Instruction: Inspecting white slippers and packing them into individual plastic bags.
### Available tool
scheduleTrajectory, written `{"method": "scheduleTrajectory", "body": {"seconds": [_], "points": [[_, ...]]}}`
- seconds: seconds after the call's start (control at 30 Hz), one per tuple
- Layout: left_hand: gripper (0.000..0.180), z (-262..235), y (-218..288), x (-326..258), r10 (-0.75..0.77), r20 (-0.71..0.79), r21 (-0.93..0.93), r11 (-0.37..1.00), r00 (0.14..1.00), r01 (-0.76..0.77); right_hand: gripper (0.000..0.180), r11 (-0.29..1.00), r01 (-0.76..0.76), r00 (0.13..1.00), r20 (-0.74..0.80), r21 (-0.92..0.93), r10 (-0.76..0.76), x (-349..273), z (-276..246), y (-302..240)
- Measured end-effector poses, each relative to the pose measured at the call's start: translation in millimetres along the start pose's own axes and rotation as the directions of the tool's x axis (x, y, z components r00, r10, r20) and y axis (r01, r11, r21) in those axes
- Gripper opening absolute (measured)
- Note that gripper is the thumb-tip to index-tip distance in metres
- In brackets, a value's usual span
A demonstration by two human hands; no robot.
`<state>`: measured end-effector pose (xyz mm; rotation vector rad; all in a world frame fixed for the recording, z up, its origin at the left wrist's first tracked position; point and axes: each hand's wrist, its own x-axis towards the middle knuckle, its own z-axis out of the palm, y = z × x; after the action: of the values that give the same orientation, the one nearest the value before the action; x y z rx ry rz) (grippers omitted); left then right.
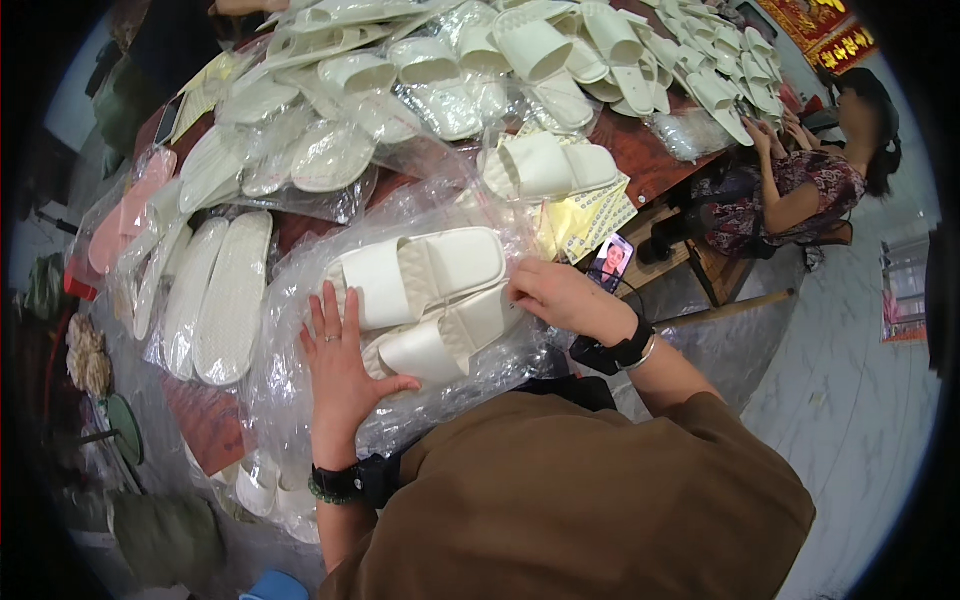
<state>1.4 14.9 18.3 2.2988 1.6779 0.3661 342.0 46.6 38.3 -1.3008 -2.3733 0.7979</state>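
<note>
Left hand [342,368] touches 2 smooth-strapped slippers [392,283] on crinkled plastic [288,292].

Close head-worn fisheye view, downward over the table [655,172]

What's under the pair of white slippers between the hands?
Crumpled clear plastic shows around the edges of the white slippers, so they appear to lie on it. What sits directly beneath them is covered, and how many layers there are can't be told.

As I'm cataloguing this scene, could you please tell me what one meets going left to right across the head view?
Pink slippers → two flat white slippers → left hand → right hand → seated person.
</note>
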Motion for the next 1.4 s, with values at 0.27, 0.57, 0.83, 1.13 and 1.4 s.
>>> {"method": "scheduleTrajectory", "body": {"seconds": [0.27,0.57,0.83,1.13,1.4], "points": [[0.147,1,-1,3,-0.032,0.03,0.021,0.999,0.999,0.032,0.014,0.998,-0.046,0.989,0.141,0.043,0.039,3,-30,0],[0.142,4,-3,0,-0.006,-0.019,0.025,1.0,1.0,0.006,0.015,0.926,-0.376,0.827,-0.457,-0.017,0.328,-20,-98,89],[0.144,6,-6,1,0.012,-0.011,0.053,0.999,1.0,-0.012,0.015,0.918,-0.391,0.849,-0.412,-0.068,0.331,-17,-67,117],[0.145,3,-6,1,0.015,0.024,0.041,0.999,1.0,-0.016,0.013,0.878,-0.475,0.788,-0.467,-0.048,0.401,-8,-65,109],[0.144,2,-5,0,0.018,0.02,0.042,0.999,1.0,-0.019,0.007,0.861,-0.477,0.799,-0.495,-0.176,0.342,-9,-92,126]]}}
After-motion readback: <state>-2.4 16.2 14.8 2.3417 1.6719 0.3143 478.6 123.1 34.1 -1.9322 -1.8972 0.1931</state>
